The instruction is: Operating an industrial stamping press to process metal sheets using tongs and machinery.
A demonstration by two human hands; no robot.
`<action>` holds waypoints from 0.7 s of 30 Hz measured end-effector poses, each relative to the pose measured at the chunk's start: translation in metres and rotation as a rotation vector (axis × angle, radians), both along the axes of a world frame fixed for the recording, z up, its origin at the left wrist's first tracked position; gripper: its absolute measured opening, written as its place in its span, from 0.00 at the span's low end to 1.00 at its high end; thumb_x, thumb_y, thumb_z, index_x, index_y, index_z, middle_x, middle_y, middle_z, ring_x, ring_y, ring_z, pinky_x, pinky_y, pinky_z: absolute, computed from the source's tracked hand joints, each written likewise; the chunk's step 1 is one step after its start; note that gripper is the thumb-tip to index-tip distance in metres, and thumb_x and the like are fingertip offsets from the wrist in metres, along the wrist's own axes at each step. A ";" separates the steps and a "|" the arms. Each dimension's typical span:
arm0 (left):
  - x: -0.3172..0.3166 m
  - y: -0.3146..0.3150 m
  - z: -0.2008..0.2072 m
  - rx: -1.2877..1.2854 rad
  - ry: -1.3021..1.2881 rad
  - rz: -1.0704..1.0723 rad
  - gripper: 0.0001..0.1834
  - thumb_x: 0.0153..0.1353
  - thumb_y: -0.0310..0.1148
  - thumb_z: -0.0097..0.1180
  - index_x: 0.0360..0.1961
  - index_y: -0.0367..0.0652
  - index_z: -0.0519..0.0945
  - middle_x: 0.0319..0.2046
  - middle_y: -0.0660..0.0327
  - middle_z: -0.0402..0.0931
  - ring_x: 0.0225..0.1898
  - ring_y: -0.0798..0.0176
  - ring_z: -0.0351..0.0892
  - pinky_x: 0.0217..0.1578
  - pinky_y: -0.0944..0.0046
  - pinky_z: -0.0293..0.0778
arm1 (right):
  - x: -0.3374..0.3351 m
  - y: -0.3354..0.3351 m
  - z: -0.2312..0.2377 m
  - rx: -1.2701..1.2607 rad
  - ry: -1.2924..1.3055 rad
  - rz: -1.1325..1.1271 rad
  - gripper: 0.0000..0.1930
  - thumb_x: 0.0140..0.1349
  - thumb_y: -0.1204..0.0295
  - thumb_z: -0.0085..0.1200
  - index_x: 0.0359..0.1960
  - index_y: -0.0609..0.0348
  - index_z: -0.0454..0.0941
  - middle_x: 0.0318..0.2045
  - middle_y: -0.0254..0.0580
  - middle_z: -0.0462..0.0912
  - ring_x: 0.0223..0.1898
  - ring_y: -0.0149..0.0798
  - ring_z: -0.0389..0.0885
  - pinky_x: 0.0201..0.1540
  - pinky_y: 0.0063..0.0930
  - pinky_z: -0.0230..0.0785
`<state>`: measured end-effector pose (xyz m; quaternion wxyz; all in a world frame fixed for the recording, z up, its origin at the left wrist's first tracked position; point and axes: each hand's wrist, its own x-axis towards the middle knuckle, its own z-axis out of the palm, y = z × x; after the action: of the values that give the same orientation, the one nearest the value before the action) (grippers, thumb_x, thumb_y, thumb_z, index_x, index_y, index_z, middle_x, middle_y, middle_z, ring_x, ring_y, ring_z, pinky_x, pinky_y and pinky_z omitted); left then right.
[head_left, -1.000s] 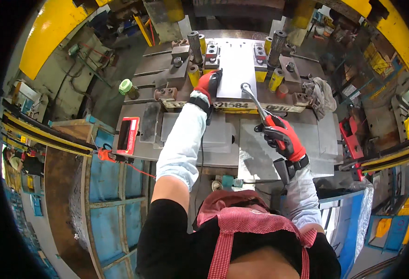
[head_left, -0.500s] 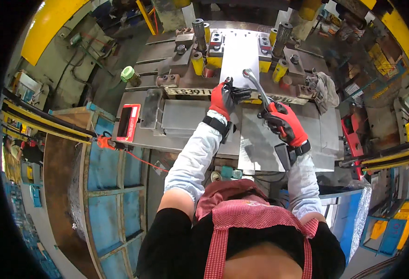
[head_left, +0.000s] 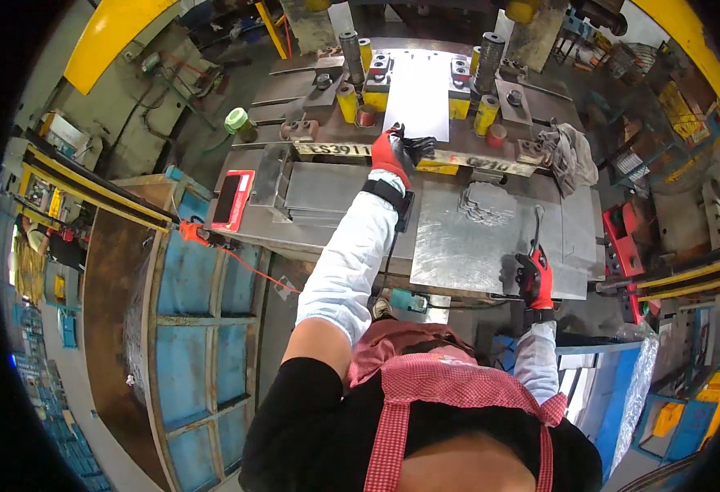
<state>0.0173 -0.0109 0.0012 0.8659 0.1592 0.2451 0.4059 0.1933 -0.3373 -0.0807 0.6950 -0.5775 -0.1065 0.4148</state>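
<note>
My left hand (head_left: 402,152), in a red and black glove, is at the near edge of a bright metal sheet (head_left: 417,98) lying between the posts of the press die. Its fingers stretch to the right, close together, with nothing visible in them. My right hand (head_left: 538,280), gloved alike, is closed round a long silver hand tool (head_left: 538,223) with a rounded, ring-like head; its exact kind is unclear. That hand is low over the right part of a large flat metal plate (head_left: 450,258). Beyond it on this plate lies a pile of thin wavy-edged metal pieces (head_left: 487,203).
Left of the plate are a stack of flat metal blanks (head_left: 323,187) and a dark phone-like slab on a red-edged card (head_left: 233,201). A grey rag (head_left: 569,160) hangs at the die's right corner. A green-lidded jar (head_left: 239,123) stands far left. Yellow-striped bars (head_left: 93,193) flank both sides.
My right hand has drawn back toward me and to the right with the silver tool, away from the sheet. My left hand stays by the sheet's near edge. The wavy-edged pile now shows.
</note>
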 end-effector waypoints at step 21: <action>0.002 -0.009 0.009 0.111 0.047 0.120 0.17 0.61 0.36 0.41 0.46 0.37 0.67 0.35 0.47 0.75 0.31 0.47 0.78 0.32 0.55 0.79 | 0.027 -0.020 -0.060 0.318 0.377 0.125 0.07 0.57 0.73 0.48 0.33 0.52 0.62 0.18 0.39 0.68 0.15 0.34 0.65 0.15 0.28 0.57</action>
<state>0.0194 -0.0196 0.0104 0.8238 0.2015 0.2519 0.4662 0.2200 -0.3572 -0.1409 0.7576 -0.3657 -0.0745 0.5354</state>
